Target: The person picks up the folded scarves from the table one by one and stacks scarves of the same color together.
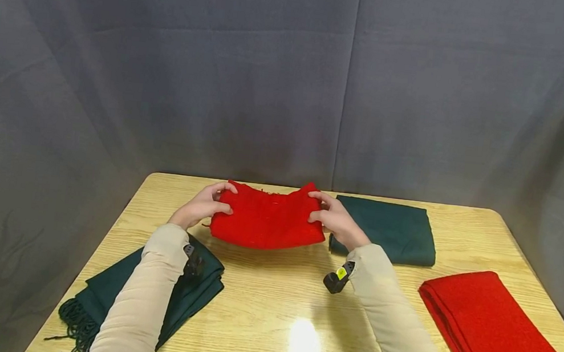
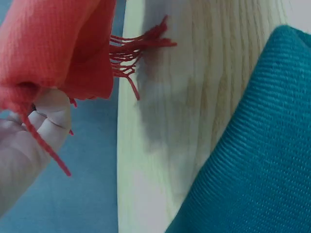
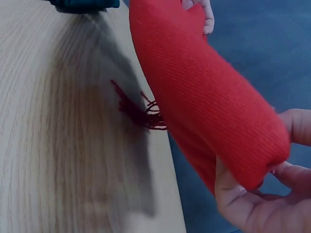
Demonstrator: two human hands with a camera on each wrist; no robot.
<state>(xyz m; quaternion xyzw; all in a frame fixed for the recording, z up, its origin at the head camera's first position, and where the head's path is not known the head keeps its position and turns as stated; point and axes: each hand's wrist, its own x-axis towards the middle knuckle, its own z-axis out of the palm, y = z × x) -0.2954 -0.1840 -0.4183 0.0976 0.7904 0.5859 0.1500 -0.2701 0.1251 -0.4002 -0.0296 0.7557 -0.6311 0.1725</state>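
A folded red scarf [image 1: 268, 220] is held above the far part of the table, sagging a little in its middle. My left hand [image 1: 204, 204] grips its left end, thumb in front. At the opposite end my right hand [image 1: 335, 218] pinches the cloth between thumb and fingers. In the left wrist view, red fringe [image 2: 141, 48] hangs from the scarf [image 2: 43, 43], and one loose strand dangles by the hand. The right wrist view shows the scarf [image 3: 204, 92] folded over on itself, with the right hand [image 3: 272, 204] around its near end.
A folded dark green scarf [image 1: 384, 230] lies at the back right, close to my right hand. Another green scarf [image 1: 198, 287] with fringe lies under my left forearm. At the right edge rests a second red scarf [image 1: 512, 338]. Grey curtains [image 1: 250, 81] stand behind the wooden table [image 1: 258, 305].
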